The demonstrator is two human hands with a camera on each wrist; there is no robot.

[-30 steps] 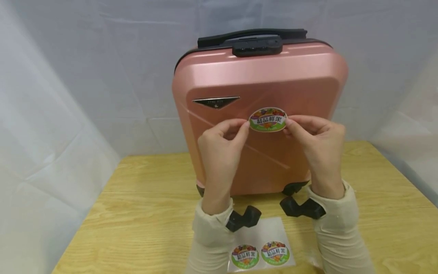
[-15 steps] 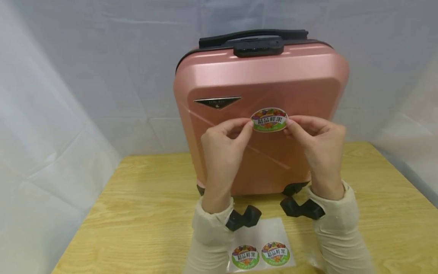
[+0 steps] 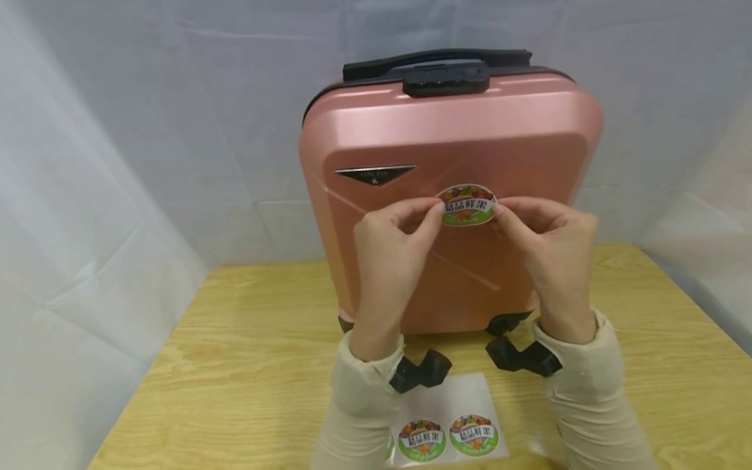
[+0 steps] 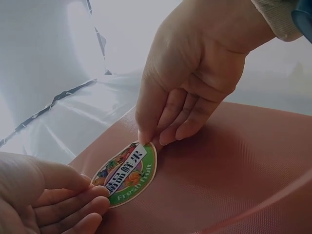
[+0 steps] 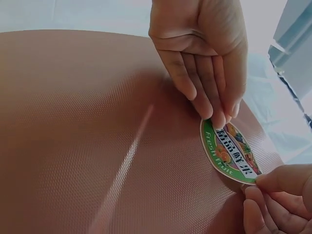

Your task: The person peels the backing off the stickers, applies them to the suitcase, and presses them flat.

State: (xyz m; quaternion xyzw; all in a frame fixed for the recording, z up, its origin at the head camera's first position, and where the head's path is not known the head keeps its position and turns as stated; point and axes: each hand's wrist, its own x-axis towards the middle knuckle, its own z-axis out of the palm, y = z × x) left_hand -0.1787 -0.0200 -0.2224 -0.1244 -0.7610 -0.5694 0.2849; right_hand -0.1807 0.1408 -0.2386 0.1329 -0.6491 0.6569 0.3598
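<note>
- Two bare hands, the left hand [image 3: 390, 251] and the right hand [image 3: 555, 254], meet at one green, white and purple oval fruit sticker [image 3: 468, 205] in front of a metallic pink hard-shell suitcase [image 3: 470, 156].
- The left hand's fingers pinch the left end of the sticker against the thumb; the right hand's fingers do the same at its right end, so it is held stretched between the two, printed side outward.
- The sticker sits just at the suitcase's front panel, lower than and to the right of a dark triangular metal badge [image 3: 375, 174]. Both wrist views show it close to the textured shell, with a shadow along one edge; whether its back touches anywhere I cannot tell.
- The suitcase stands upright on a yellow wood-grain tabletop [image 3: 235, 352], its black carrying handle [image 3: 437, 60] uppermost.
- Nearer the person, a whitish backing sheet [image 3: 443, 401] lies flat, with two matching stickers [image 3: 422, 440] plainly visible and a sliver of another beside the left sleeve [image 3: 358, 424].
- The step in hand looks like lining up the sticker on the panel, before a firm press.
- The next move would call for keeping both ends level, laying the sticker flat without a crease, then letting go and smoothing from the middle outward.
</note>
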